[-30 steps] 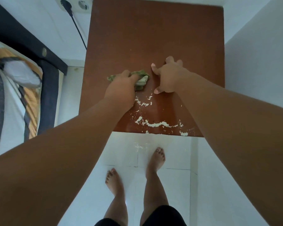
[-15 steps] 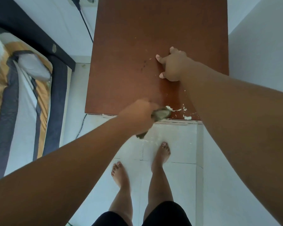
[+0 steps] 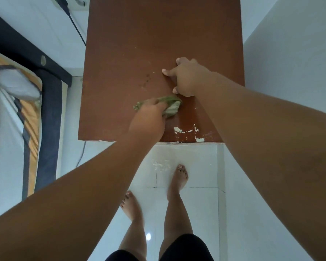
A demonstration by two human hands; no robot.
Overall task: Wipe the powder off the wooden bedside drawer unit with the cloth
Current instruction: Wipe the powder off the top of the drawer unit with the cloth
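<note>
Powder (image 3: 184,131) streaks edge of drawer unit (image 3: 139,44); left hand (image 3: 147,120) grips cloth (image 3: 171,108), right hand (image 3: 186,80) rests open.

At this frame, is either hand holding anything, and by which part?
The left hand grips the bunched green cloth at its middle, both ends poking out past the hand. The right hand holds nothing; it rests on the drawer unit top.

No text, label, brand, number or sign can be read anywhere in the head view.
</note>
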